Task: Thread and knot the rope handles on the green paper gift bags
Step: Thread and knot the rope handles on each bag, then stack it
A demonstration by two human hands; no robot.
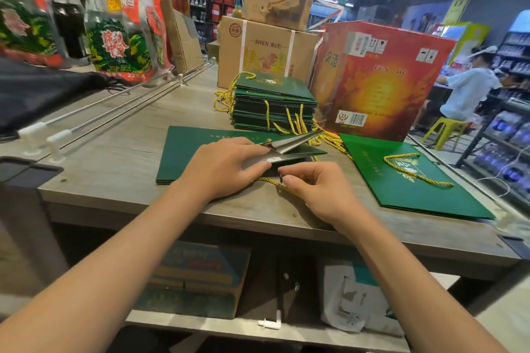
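Our left hand (220, 166) presses the bag (189, 152) mouth open on the worktop (114, 169). Our right hand (312, 189), just right, pinches the rope (269, 180) tip, pointing left at it.

Shop: stocked shelves (513, 46), stacked cartons (266, 49).

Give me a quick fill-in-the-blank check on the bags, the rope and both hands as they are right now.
1. The right hand pinches the tip of a ____ rope.
2. The left hand presses on the open mouth of a flat ____ bag.
3. The stack of bags stands in front of a box printed ____.
4. The single bag with a handle already on lies to the ____ of the hands.

Missing words: yellow; green; SHEN ROU; right
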